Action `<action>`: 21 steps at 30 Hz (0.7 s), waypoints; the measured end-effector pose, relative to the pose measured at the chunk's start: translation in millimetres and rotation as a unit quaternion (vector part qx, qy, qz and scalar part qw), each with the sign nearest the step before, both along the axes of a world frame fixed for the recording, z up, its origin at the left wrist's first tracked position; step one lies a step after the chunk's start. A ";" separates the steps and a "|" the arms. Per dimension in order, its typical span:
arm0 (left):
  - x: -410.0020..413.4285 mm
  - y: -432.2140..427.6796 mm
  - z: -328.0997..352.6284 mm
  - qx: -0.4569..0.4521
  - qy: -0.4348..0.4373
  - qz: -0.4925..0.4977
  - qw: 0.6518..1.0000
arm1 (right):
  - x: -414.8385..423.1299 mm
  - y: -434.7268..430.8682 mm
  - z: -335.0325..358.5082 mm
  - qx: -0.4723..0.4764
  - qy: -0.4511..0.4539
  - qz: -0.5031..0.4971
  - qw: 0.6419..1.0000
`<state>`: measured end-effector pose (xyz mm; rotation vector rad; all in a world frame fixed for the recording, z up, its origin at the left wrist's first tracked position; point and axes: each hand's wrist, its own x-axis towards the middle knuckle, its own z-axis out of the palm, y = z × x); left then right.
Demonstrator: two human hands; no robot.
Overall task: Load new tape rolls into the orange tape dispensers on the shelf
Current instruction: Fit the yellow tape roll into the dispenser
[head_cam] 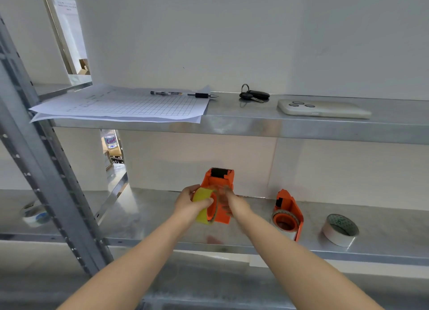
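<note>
An orange tape dispenser [219,184] with a black toothed blade at its top is held up above the lower shelf [148,219]. A yellow tape roll [204,204] sits on its orange hub. My left hand [190,202] grips the yellow roll from the left. My right hand [234,205], blurred, holds the dispenser's right side. A second orange dispenser [289,213] with a white roll on it stands on the shelf to the right. Further right lies a loose white tape roll [340,228].
The upper shelf [255,122] carries gridded papers [130,105], a pen [183,94], keys [254,96] and a phone [322,109]. Another tape roll [34,213] lies at far left behind the grey metal upright [46,161]. A white wall backs both shelves.
</note>
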<state>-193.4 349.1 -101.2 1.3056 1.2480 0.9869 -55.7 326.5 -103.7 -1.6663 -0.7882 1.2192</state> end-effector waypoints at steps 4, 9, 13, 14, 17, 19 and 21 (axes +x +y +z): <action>1.7 -5.7 3.8 0.037 0.044 -0.001 0.998 | -13.7 18.1 18.2 -0.054 0.146 -0.019 0.988; -1.7 -7.5 1.0 0.034 0.033 0.006 0.999 | -27.7 34.3 20.3 0.001 0.016 -0.044 0.999; -7.9 -4.9 2.8 0.026 0.043 -0.004 0.999 | -34.4 31.3 24.2 0.098 -0.174 0.008 0.980; -9.8 -5.0 3.9 0.031 0.046 -0.007 0.998 | -33.4 30.5 27.7 0.121 -0.200 0.014 0.972; -14.9 -6.6 6.4 0.039 0.056 -0.018 0.997 | -27.3 29.9 36.9 0.168 -0.279 0.047 0.944; -16.1 -6.5 5.5 0.037 0.072 -0.023 0.996 | -24.9 30.8 42.4 0.181 -0.299 0.054 0.935; -16.9 -6.9 3.4 0.030 0.105 -0.021 0.994 | -26.3 32.4 46.9 0.190 -0.304 0.044 0.932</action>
